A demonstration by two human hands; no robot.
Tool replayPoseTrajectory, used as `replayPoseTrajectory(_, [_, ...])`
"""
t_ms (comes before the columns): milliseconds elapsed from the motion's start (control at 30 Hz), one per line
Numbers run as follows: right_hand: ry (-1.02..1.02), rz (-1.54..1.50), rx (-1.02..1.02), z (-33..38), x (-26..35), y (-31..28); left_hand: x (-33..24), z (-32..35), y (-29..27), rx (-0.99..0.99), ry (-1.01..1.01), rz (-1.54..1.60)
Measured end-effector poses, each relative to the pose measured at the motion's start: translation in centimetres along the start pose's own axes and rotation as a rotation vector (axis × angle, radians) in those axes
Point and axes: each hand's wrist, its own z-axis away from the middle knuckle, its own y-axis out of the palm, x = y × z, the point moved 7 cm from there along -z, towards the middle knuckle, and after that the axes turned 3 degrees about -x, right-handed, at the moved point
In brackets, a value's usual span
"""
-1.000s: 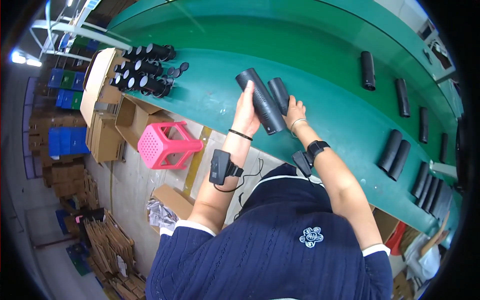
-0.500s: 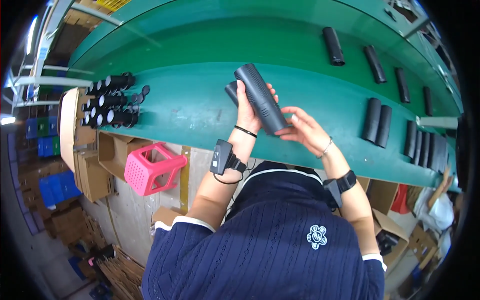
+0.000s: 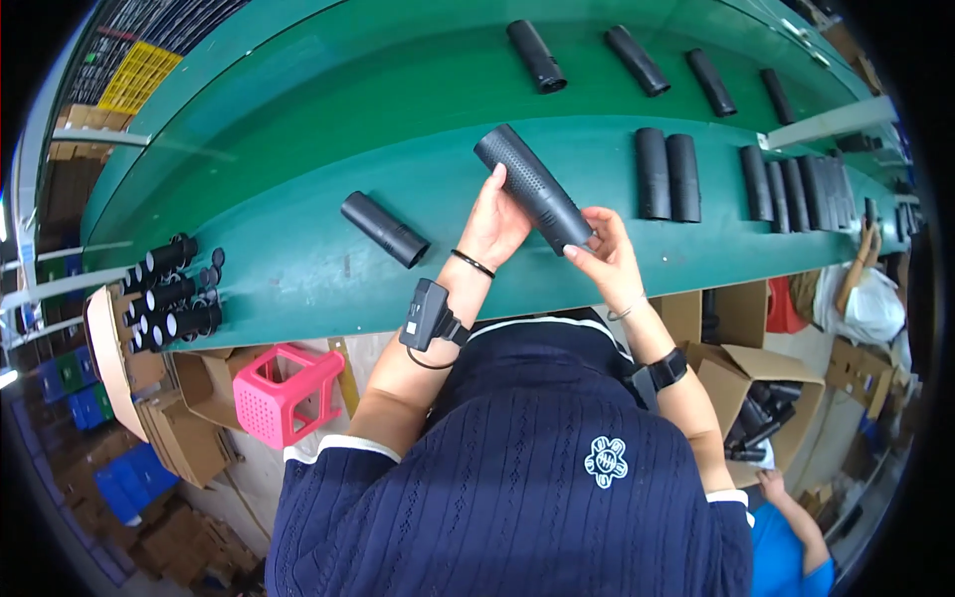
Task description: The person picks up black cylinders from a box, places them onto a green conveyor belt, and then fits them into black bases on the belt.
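While both wrists bend inward, left hand and right hand grip black tube.

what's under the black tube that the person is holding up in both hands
Green table surface lies beneath the black perforated tube, held by the left hand and right hand. The strip directly below is hidden by tube and hands.

Black perforated tube – green belt, pink, seemingly latticed stool.
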Motion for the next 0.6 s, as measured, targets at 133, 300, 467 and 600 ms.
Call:
replayPoseTrajectory(133, [-0.438, 0.414, -0.103, 1.3, 2.8, -2.3, 2.4, -0.7, 0.0, -0.145, -0.053, -0.242])
replayPoseTrajectory(300, [-0.412, 0.324, -0.135, 1.9, 3.0, -5.0, 5.3, -2.1, 0.4, -0.057, -0.082, -0.157])
replayPoseTrajectory(467, [-0.371, 0.261, -0.144, 2.5, 2.3, -7.4, 7.3, -3.0, 2.1, 0.023, -0.136, -0.057])
replayPoseTrajectory(600, [-0.272, 0.064, -0.120, 2.5, 0.7, -9.5, 8.5, -3.5, 2.8, -0.078, -0.121, -0.186])
